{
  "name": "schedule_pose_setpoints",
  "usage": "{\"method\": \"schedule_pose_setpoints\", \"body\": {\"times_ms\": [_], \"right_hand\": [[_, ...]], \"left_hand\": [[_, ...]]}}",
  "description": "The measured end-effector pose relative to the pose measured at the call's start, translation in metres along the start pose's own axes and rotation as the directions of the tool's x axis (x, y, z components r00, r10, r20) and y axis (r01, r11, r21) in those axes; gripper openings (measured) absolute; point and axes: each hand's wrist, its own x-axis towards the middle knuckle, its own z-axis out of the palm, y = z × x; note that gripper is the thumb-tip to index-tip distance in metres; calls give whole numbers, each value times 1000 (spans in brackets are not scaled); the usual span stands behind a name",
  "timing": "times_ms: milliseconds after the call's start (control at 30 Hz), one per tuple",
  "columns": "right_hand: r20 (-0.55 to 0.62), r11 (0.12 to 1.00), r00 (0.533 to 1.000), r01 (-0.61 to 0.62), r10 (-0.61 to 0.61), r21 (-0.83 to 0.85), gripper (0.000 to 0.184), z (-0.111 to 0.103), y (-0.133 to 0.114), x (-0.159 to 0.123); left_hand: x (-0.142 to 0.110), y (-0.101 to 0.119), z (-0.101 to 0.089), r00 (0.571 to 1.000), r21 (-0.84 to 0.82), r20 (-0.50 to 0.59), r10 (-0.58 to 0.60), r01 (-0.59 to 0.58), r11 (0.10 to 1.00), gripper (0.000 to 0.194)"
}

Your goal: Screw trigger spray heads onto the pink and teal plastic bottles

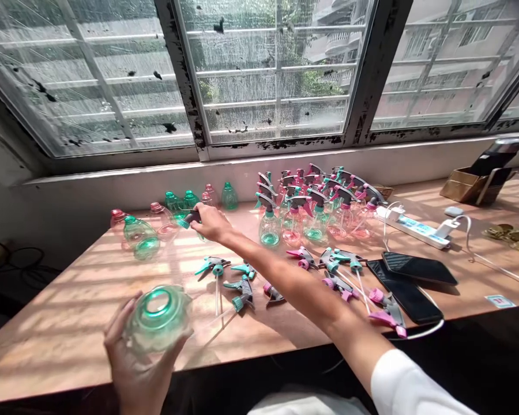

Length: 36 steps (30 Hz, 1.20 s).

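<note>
My left hand (136, 377) is wrapped round a clear green bottle (158, 325) near the table's front edge, its open mouth tilted up towards me. Stretched out to the far left, my right hand (213, 222) grips a grey and teal spray trigger head (192, 218). Just past it are uncapped bottles, among them a green bottle (229, 196) standing by the wall and another green bottle (140, 232) lying on its side. Between my hands lie loose teal trigger heads (243, 293) with thin tubes.
Several assembled spray bottles (313, 216) stand in rows at the back. Pink and teal loose trigger heads (387, 311) lie in front of them. To the right are two phones (404, 291), a power strip (415, 227) with white cables, and a brown box (467, 184). Windows line the wall.
</note>
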Motion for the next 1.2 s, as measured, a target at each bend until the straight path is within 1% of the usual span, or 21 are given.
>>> {"method": "schedule_pose_setpoints", "body": {"times_ms": [33,67,100,167,200,233,300,333,367,400,433,533,600,667,867,900,933,1000,1067,1133,1200], "right_hand": [[-34,999,999,37,-37,-2,30,-15,-5,-13],[-65,996,994,84,-84,2,30,-31,-8,-30],[-99,991,986,133,-132,8,30,-48,-10,-52],[-178,978,963,209,-204,12,31,-83,-7,-107],[-241,975,947,223,-215,10,31,-99,-3,-137],[-315,977,927,215,-202,6,30,-112,4,-168],[-507,992,856,127,-100,19,33,-130,23,-225],[-570,997,820,72,-43,28,31,-136,34,-250],[-631,999,775,-10,40,51,27,-139,45,-272],[-679,983,712,-146,180,108,25,-141,56,-291],[-701,971,674,-201,234,131,25,-142,65,-308],[-726,939,605,-294,326,177,33,-144,88,-349],[-629,920,673,-317,389,229,39,-145,95,-368],[-606,915,686,-321,404,246,39,-145,98,-379],[-675,908,608,-304,417,288,43,-144,101,-374],[-677,906,603,-305,422,293,42,-142,101,-371],[-658,903,619,-310,429,297,41,-139,101,-368],[-527,879,707,-330,472,345,37,-131,98,-363],[-298,821,805,-358,512,444,33,-121,93,-357],[-112,754,851,-384,512,532,32,-109,87,-351],[28,684,859,-426,511,593,36,-97,85,-345]], "left_hand": [[-2,5,1,991,7,105,80,-81,997,90],[-4,9,4,960,-7,239,149,-152,988,85],[-8,13,8,899,-33,391,197,-200,979,79],[-19,18,22,723,-79,660,206,-206,975,78],[-25,19,31,645,-79,744,172,-171,982,83],[-30,20,40,590,-68,794,144,-150,986,94],[-36,19,58,585,-96,797,149,-121,988,117],[-36,18,68,595,-124,784,177,-128,984,120],[-34,17,76,604,-149,770,206,-143,978,117],[-32,15,84,606,-167,761,230,-159,973,107],[-29,13,91,614,-176,750,247,-175,969,96],[-24,7,105,672,-158,700,242,-184,970,77],[-27,5,109,716,-142,658,233,-186,972,78],[-31,5,109,740,-135,631,230,-188,973,77],[-32,6,102,770,-123,613,180,-132,984,76],[-32,6,102,770,-127,612,180,-129,983,76],[-31,5,101,768,-133,612,186,-132,982,77],[-31,4,101,751,-151,625,211,-149,977,78],[-33,3,102,723,-171,648,237,-165,971,75],[-37,2,101,699,-187,674,241,-155,970,67],[-39,3,99,686,-197,694,220,-112,974,64]]}}
